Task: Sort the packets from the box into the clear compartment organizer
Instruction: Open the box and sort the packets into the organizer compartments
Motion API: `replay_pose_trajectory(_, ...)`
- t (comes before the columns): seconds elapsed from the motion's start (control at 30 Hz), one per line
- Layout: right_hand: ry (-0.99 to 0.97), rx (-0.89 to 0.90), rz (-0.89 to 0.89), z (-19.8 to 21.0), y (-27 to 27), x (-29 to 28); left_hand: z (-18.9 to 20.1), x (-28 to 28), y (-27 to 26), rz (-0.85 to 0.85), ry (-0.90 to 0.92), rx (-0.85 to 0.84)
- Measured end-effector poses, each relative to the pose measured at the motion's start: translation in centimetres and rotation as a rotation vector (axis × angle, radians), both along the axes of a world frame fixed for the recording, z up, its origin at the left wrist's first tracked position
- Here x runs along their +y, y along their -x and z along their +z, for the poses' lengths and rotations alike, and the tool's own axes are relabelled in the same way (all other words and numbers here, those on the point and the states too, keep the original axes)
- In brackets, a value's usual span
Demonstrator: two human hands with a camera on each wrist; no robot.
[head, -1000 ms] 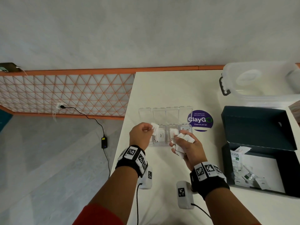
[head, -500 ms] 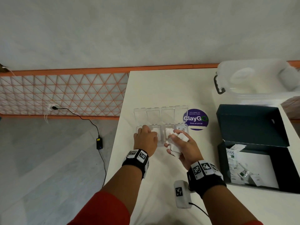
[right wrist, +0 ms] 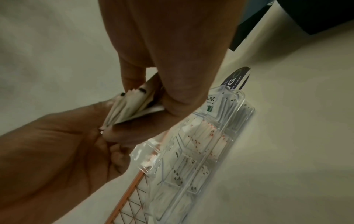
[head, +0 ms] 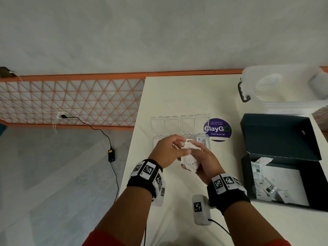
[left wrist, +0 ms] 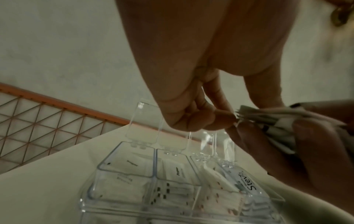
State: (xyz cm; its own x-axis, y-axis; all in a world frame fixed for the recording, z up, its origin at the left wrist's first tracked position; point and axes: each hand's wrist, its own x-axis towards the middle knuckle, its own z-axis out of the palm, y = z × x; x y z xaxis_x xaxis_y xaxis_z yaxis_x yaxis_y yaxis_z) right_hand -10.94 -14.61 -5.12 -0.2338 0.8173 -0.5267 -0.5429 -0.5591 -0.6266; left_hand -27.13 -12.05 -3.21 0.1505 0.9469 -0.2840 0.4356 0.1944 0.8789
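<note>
Your right hand grips a bunch of white packets just above the table. Your left hand pinches the edge of one packet in that bunch with its thumb and fingertips. Both hands are right in front of the clear organizer. Its lids stand open, and packets already sit in its compartments. The dark box lies open to your right with more packets inside.
</note>
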Motion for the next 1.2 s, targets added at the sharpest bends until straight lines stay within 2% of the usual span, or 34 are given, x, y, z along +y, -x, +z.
replay_pose_trajectory(0.07, -0.006, -0.011, -0.015, -0.1, 0.1, -0.1, -0.1, -0.1, 0.0, 0.042, 0.013, 0.009)
replay_pose_trajectory(0.27, -0.013, -0.01, -0.058, -0.8, 0.1, -0.3, -0.1, -0.3, 0.2, 0.133, 0.008, -0.109)
replay_pose_trajectory(0.5, -0.039, -0.077, -0.113, -0.8, 0.3, -0.1, -0.1, 0.1, 0.7, 0.182, -0.057, -0.102)
replay_pose_trajectory(0.63, -0.042, -0.081, -0.131, -0.9, 0.2, -0.1, -1.0, 0.5, 1.9, 0.258, -0.108, 0.034)
replay_pose_trajectory(0.83, -0.022, -0.091, -0.152, -1.3, -0.3, -0.3, -2.7, 1.7, 2.1, 0.318, -0.085, 0.223)
replay_pose_trajectory(0.97, -0.014, -0.102, -0.163, -1.6, -0.5, -0.4, -3.6, 2.5, 1.5, 0.217, -0.1, 0.317)
replay_pose_trajectory(1.1, -0.006, -0.1, -0.175, -1.7, -0.5, -0.2, -4.5, 3.2, 1.1, 0.021, -0.109, 0.545)
replay_pose_trajectory(1.2, -0.002, -0.098, -0.181, -1.6, -0.3, -0.1, -4.9, 3.1, 0.7, -0.06, -0.111, 0.699)
